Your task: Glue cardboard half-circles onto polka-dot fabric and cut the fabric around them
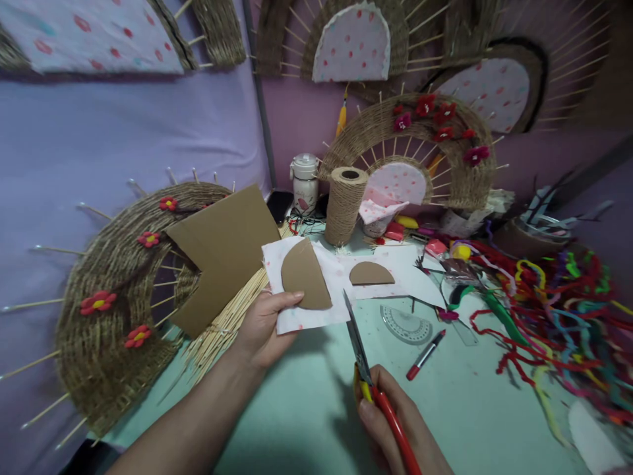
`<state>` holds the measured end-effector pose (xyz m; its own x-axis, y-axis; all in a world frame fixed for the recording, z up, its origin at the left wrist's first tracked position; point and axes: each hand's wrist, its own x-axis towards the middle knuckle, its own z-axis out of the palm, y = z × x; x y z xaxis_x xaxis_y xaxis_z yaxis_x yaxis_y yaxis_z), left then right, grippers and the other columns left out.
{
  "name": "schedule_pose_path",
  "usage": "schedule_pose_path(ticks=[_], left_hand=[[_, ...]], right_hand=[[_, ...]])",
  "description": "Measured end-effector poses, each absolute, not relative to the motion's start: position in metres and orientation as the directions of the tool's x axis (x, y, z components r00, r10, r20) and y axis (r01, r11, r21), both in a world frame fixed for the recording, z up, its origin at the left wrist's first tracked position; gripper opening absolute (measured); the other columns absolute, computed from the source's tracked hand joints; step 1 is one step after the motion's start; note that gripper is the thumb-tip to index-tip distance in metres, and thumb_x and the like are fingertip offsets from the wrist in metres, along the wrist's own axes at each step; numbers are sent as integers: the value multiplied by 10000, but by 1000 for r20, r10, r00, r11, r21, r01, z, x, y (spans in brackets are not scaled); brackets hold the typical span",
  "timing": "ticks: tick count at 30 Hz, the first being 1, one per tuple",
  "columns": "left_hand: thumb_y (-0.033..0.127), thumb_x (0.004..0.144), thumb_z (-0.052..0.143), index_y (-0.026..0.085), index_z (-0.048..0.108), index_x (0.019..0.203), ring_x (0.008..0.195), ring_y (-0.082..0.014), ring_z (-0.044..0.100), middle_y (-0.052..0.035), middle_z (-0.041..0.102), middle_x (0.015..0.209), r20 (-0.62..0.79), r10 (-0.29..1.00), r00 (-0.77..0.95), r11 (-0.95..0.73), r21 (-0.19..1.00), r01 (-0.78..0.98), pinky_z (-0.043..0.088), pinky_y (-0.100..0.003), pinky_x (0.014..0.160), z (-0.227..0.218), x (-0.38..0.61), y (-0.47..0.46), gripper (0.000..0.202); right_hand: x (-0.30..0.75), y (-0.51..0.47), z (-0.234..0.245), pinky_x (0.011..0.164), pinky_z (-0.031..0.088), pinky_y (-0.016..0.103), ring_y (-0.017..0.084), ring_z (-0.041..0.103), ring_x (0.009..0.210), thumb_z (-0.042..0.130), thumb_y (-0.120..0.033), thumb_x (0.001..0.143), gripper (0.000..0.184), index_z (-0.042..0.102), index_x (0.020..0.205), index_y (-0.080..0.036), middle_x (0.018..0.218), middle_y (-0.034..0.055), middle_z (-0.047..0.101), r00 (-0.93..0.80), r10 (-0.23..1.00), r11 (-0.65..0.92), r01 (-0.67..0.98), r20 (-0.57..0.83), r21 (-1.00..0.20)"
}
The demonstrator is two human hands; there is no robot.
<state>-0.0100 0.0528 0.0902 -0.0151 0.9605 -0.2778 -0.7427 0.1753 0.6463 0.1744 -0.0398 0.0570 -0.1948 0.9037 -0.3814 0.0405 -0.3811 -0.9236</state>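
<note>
Between thumb and fingers, my left hand (270, 326) pinches a cardboard half-circle (305, 276) laid against a piece of white fabric with small red spots (291, 321). My right hand (393, 415) grips scissors (363, 359) by their red and yellow handles. The blades point up and away, with their tips close to the fabric's right edge. Whether the tips touch it I cannot tell. Beyond the scissors, a second, smaller cardboard half-circle (372, 273) lies on more spotted fabric (341, 261) on the table.
A protractor (405, 324) and a marker (426, 355) lie right of the scissors. Colourful pipe cleaners (568, 330) heap at the right. A twine spool (344, 206) and a white jar (304, 185) stand behind. At left are bundled sticks (225, 316), cut cardboard (230, 247) and a woven arch (99, 343).
</note>
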Motion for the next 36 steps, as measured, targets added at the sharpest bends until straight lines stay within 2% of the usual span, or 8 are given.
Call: schedule_pose_path(ticks=[4,6,9,12,22,28,36], left_hand=[[-22,666,625,116,607,1265,1005,-296,704,-113,761,1008,-284,959,10,199,648,-735,509,-452,1008,89,-10,53,615],[-13,659,640,120,610,1262,1019,-302,699,-115,756,1032,-281,960,25,210,653,-728,501,-457,1017,88,-10,53,619],[-6,651,650,135,612,1266,1022,-305,697,-102,766,991,-276,960,37,217,657,-722,496,-464,1020,87,-9,52,632],[-4,644,653,131,615,1261,1005,-306,704,-97,773,932,-282,959,43,225,657,-719,503,-462,1011,87,-9,52,633],[1,647,676,133,613,1262,973,-308,713,-107,769,957,-277,957,83,254,670,-697,524,-450,974,87,-6,48,632],[-7,652,670,124,591,1288,992,-301,707,-114,762,996,-273,958,87,255,672,-695,523,-440,976,86,-5,49,654],[2,644,685,116,566,1312,1006,-304,701,-127,747,1057,-253,962,98,250,684,-685,527,-440,972,86,-6,49,688]], right_hand=[[174,-40,59,498,297,244,128,328,556,584,-770,724,547,417,746,-249,637,-45,376,-201,916,-353,13,-348,-936],[175,-40,59,494,287,244,128,331,556,595,-737,745,517,422,762,-250,646,-45,386,-182,919,-351,29,-350,-936],[177,-41,57,483,255,233,106,282,521,580,-714,780,501,406,774,-244,607,-71,331,-222,899,-380,36,-378,-924],[178,-41,53,510,284,228,88,254,497,538,-757,778,539,388,772,-239,576,-93,276,-260,895,-367,27,-361,-930],[177,-40,47,527,292,250,90,277,479,491,-745,822,523,371,745,-242,526,-101,293,-218,918,-321,83,-331,-943],[179,-41,46,424,197,241,85,276,425,471,-746,833,516,342,762,-252,495,-101,341,-215,875,-415,131,-434,-901],[178,-43,39,411,161,235,84,260,439,495,-734,827,511,350,755,-250,497,-100,333,-182,878,-425,130,-443,-896]])
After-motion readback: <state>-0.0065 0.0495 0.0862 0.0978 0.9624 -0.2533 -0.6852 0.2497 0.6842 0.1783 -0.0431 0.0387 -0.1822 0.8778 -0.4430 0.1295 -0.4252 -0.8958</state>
